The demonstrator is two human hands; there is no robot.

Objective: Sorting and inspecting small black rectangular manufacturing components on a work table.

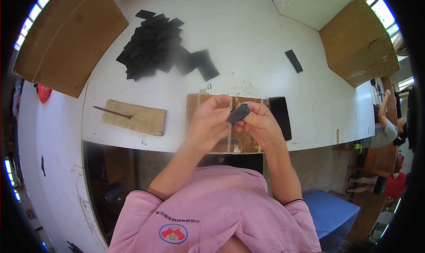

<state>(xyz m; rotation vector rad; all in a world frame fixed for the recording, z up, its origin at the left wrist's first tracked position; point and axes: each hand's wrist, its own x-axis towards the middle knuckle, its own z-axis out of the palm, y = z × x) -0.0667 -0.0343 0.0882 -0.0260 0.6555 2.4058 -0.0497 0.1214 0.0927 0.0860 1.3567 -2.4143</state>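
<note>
Both hands, left hand [211,120] and right hand [261,124], pinch one dark strip [238,113] above the wooden board [241,141]; a firm, even grip of the fingers suits it.

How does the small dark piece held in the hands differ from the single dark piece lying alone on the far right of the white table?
The held piece is lifted above the table, pinched between the left hand and the right hand; the lone piece lies flat on the white table, untouched. The held piece looks shorter and thicker, the lone piece long and narrow. Both are dark.
</note>
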